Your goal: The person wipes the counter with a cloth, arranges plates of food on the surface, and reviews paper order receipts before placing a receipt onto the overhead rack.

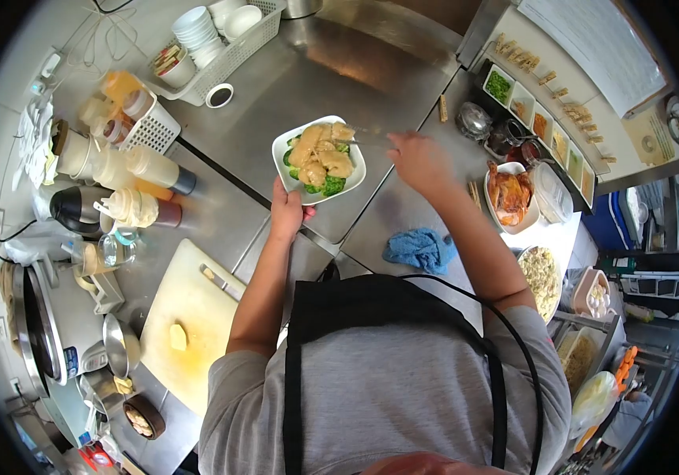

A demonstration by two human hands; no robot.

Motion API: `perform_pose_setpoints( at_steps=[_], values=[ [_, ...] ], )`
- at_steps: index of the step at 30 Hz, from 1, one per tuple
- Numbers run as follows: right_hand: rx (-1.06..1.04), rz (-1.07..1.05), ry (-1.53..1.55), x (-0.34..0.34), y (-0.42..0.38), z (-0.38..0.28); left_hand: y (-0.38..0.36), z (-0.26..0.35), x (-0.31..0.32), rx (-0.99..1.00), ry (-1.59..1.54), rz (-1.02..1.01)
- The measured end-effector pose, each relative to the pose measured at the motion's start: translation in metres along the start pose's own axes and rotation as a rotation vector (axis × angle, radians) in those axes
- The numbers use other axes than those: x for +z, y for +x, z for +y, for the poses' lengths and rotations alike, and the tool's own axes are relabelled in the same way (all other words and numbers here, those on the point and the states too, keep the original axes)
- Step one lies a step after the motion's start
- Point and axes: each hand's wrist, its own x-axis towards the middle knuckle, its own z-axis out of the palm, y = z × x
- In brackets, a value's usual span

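Observation:
My left hand [286,210] grips the near rim of a white square dish [282,150], its fingers under the edge and the thumb on the side. In the dish lie green broccoli florets [331,186] beneath pale brown sauced pieces [320,153]. My right hand [420,164], slightly blurred, is closed around metal tongs [371,141]. The tips of the tongs are at the sauced food at the dish's right side. Below my right forearm, a crumpled blue cloth [419,249] rests on the steel counter.
At left are a cutting board [181,293] with a yellow piece [178,337] and several sauce bottles [153,166]. A basket of bowls [229,67] and a small dark sauce cup [219,96] stand at the back. Roast chicken [510,196] and a garnish tray [541,123] are at right.

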Motion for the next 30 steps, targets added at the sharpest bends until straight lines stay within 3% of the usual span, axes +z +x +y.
perform_pose_setpoints(
  at_steps=[5,8,11,14,20,26,30],
  values=[
    [-0.149,-0.025,-0.306,-0.004,0.025,-0.001,-0.001,0.003,0.002,-0.022,0.01,0.018],
    [-0.098,-0.153,-0.252,-0.007,0.036,-0.007,-0.002,0.004,0.002,0.011,-0.014,0.005],
    [-0.005,-0.239,0.006,-0.02,0.043,0.001,-0.002,0.003,0.003,0.009,-0.022,0.008],
    [-0.066,-0.161,0.155,-0.024,0.036,0.01,0.001,0.001,0.0,0.002,-0.001,0.013],
    [0.025,-0.075,-0.076,-0.01,0.021,0.001,-0.001,0.003,0.001,-0.027,0.005,0.03],
    [0.07,-0.287,-0.11,0.008,0.022,-0.017,-0.001,0.004,0.002,-0.017,-0.013,0.027],
    [0.122,-0.291,-0.038,-0.005,0.016,-0.032,-0.001,0.003,0.003,-0.011,-0.029,0.018]
  ],
)
